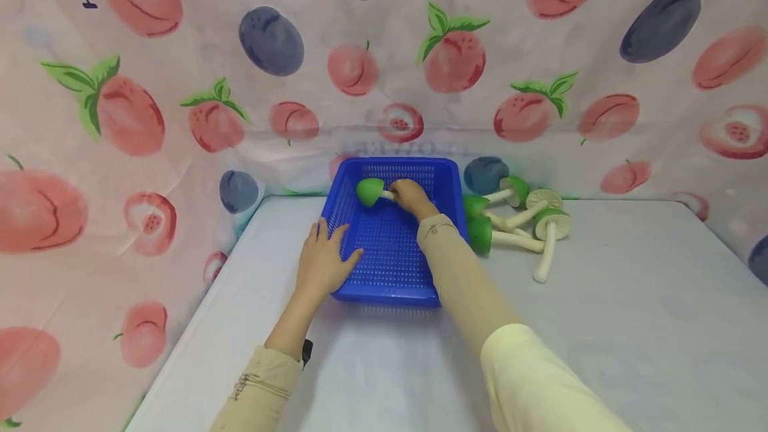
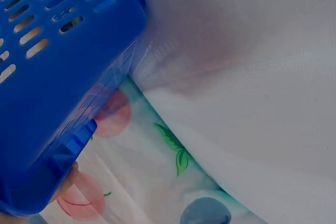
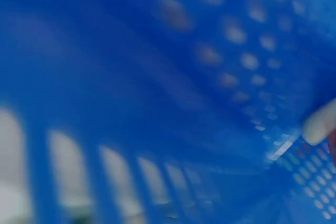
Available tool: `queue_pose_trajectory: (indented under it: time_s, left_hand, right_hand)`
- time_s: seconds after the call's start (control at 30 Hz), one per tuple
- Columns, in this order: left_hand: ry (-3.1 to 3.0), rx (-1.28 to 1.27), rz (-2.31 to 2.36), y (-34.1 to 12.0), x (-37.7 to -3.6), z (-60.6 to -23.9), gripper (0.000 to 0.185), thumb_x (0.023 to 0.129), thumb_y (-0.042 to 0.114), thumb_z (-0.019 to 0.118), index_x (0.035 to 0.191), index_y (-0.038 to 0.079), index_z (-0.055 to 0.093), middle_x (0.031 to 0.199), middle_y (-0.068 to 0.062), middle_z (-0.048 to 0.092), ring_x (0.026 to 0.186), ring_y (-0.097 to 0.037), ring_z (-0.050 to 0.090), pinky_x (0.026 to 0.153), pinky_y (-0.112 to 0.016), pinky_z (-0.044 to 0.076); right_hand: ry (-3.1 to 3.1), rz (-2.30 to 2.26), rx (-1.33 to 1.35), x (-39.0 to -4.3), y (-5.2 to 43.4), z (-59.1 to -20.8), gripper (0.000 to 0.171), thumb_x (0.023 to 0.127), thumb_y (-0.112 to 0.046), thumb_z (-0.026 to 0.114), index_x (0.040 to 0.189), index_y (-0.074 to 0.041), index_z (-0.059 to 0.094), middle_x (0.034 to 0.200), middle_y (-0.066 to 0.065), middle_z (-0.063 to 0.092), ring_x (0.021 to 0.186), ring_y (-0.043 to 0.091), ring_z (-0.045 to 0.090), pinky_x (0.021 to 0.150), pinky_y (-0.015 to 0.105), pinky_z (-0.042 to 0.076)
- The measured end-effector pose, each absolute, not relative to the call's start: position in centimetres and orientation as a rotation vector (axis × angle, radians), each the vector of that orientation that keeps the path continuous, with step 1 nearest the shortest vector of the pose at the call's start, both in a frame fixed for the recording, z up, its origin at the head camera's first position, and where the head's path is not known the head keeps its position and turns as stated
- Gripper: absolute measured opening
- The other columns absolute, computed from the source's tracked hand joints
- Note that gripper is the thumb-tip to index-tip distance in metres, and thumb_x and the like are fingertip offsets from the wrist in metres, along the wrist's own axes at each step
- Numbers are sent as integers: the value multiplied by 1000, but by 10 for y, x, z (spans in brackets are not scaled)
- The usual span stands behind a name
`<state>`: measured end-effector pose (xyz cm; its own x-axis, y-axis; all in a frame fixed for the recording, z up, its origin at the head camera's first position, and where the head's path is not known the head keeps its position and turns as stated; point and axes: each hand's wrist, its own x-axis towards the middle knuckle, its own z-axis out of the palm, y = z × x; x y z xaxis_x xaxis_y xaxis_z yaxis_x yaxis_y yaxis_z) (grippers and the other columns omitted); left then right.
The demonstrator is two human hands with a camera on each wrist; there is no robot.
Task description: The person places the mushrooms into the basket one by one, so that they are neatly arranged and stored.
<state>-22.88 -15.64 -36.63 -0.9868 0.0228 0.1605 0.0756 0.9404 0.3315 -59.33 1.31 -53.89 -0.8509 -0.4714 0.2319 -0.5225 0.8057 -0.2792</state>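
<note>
A blue perforated plastic basket (image 1: 384,295) sits at the back of the table. Inside it, my right hand (image 1: 413,197) pinches the pale stem of a toy mushroom, whose green cap (image 1: 370,192) points left near the basket's far left corner. The right wrist view, mostly basket wall, catches the rounded pale stem end (image 3: 320,125) at its right edge. My left hand (image 1: 321,262) rests at the basket's left rim, thumb spread over the inside. In the left wrist view its fingers (image 2: 64,186) show partly behind the basket's rim (image 2: 31,195).
Several more toy mushrooms (image 1: 551,224) with green caps and pale stems lie in a loose pile against the basket's right side. A fruit-printed cloth (image 1: 384,52) hangs behind the white-covered table (image 1: 600,325) and down its left side.
</note>
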Motion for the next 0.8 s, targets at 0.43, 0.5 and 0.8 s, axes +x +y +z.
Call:
queue_pose_trajectory:
  time_s: [0.43, 0.5, 0.8]
  left_hand:
    - [-2971, -58, -495, -158, -230, -367, 61, 90, 44, 56, 139, 9, 45, 150, -32, 22, 142, -46, 18, 113, -56, 23]
    - [-2970, -65, -492, -158, -230, -367, 61, 90, 44, 56, 139, 9, 45, 150, -32, 22, 141, -46, 18, 113, -57, 23]
    - [-2965, -52, -497, -156, -231, -367, 61, 90, 44, 57, 139, 9, 46, 150, -31, 22, 141, -45, 18, 113, -56, 24]
  right_hand:
    - [-2983, 351, 717, -539, 7, -490, 14, 89, -24, 64, 95, -13, 71, 97, 5, 71, 93, 28, 64, 82, 41, 52]
    - [-3029, 341, 694, -536, 7, -487, 14, 90, -22, 63, 97, -12, 70, 100, 6, 70, 96, 28, 63, 86, 43, 51]
    - [-2972, 352, 826, -535, 12, -489, 14, 90, -25, 62, 95, -13, 68, 95, 7, 70, 92, 29, 64, 82, 42, 52]
